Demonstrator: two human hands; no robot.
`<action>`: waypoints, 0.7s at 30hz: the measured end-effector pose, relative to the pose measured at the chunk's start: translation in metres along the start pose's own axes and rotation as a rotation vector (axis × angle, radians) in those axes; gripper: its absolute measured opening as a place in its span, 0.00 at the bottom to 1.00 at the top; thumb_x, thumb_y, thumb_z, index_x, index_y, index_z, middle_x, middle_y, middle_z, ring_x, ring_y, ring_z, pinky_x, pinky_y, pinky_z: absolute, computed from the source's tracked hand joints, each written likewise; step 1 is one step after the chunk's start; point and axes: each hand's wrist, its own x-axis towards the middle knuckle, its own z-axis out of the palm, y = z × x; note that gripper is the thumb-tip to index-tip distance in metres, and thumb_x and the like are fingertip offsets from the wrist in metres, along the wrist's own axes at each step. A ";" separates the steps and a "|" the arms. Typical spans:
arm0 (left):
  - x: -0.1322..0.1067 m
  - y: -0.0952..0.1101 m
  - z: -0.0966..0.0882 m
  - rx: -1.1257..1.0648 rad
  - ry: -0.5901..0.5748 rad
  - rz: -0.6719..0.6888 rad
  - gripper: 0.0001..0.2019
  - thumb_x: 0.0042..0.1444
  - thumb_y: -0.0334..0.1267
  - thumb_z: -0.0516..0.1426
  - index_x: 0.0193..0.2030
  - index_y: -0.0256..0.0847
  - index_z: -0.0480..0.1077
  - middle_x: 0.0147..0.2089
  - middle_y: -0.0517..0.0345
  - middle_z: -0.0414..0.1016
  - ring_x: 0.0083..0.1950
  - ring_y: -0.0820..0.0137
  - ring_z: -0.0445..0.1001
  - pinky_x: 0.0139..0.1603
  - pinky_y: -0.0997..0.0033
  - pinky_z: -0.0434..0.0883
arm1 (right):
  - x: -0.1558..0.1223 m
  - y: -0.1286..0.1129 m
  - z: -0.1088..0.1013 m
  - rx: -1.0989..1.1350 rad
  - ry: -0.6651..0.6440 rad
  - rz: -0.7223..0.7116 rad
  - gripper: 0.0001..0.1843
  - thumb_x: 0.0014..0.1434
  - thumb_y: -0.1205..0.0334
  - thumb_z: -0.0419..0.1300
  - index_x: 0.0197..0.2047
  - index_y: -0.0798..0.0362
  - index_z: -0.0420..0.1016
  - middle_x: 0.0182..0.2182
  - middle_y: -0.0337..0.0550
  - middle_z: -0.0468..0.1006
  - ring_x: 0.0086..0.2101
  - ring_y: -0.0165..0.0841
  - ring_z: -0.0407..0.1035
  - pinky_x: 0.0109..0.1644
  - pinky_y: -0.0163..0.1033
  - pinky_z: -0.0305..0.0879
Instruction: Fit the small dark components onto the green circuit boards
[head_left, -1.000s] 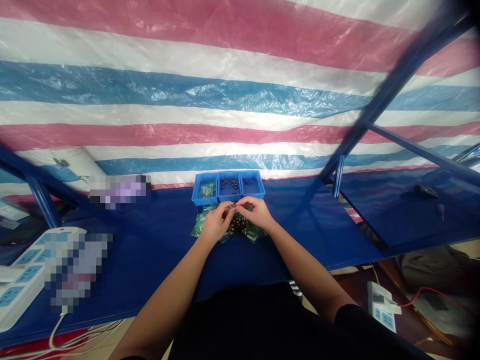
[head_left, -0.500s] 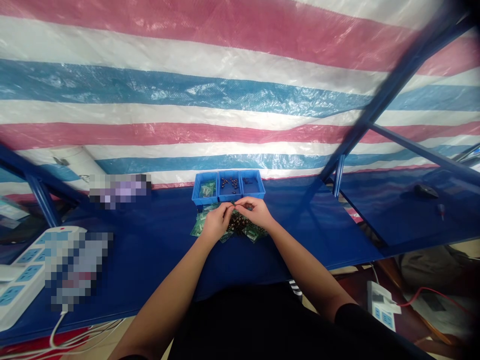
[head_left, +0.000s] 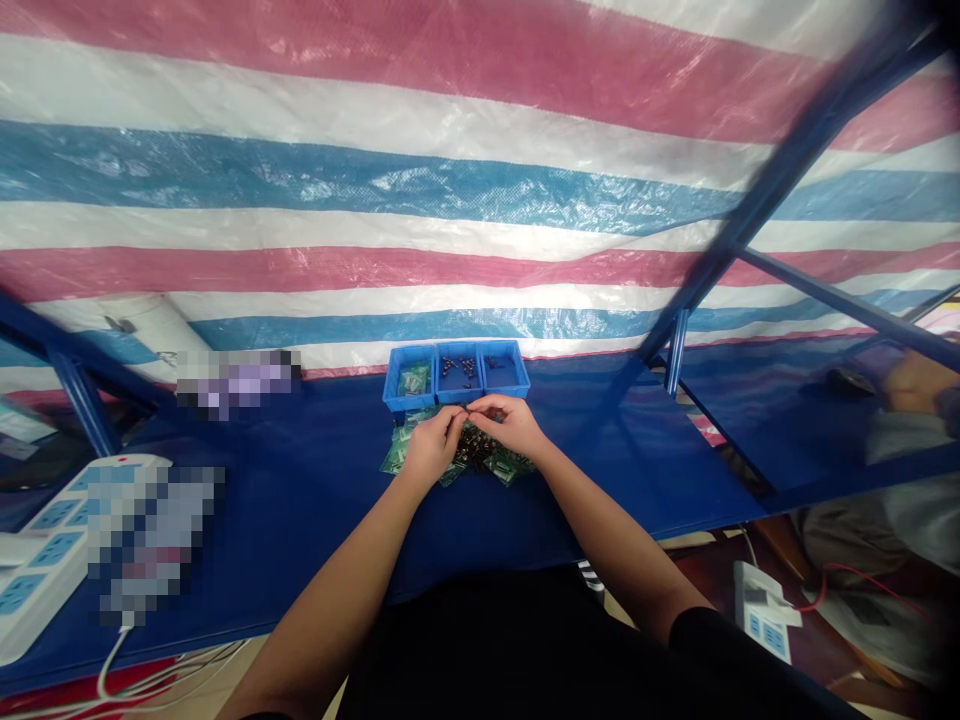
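Note:
My left hand and my right hand meet fingertip to fingertip above a heap of small green circuit boards and dark little parts on the blue table. Both pinch a tiny part between them; it is too small to make out. Just behind the hands stands a blue tray with three compartments. Its left compartment holds green boards, its middle one holds small dark parts, and a few dark parts lie in the right one.
A white power strip lies at the table's left end, with cables hanging below. Blue metal frame bars cross on the right. Another person's hand shows at the right edge. A striped tarp hangs behind.
My hands stay pinched together over the heap, almost unmoved. Another person's hand and light clothing have come into view at the right edge.

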 end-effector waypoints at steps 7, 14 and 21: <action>-0.001 0.003 0.000 -0.019 0.031 -0.003 0.14 0.64 0.46 0.49 0.51 0.45 0.67 0.30 0.62 0.75 0.29 0.72 0.74 0.31 0.76 0.66 | 0.002 0.004 0.001 0.024 0.059 0.012 0.14 0.54 0.54 0.63 0.40 0.54 0.79 0.34 0.45 0.80 0.30 0.32 0.72 0.35 0.37 0.69; -0.001 0.003 0.001 -0.015 0.060 0.016 0.13 0.64 0.45 0.50 0.49 0.44 0.69 0.30 0.62 0.75 0.28 0.73 0.73 0.30 0.77 0.65 | 0.003 0.003 0.001 0.047 0.076 0.029 0.15 0.53 0.52 0.64 0.38 0.54 0.79 0.31 0.45 0.80 0.29 0.31 0.72 0.34 0.36 0.69; 0.000 0.001 -0.001 -0.020 -0.004 0.001 0.14 0.66 0.46 0.47 0.48 0.44 0.69 0.30 0.61 0.74 0.29 0.73 0.73 0.31 0.77 0.66 | 0.001 0.000 0.001 0.033 0.021 0.012 0.16 0.53 0.52 0.63 0.41 0.54 0.79 0.33 0.45 0.80 0.30 0.31 0.71 0.34 0.35 0.69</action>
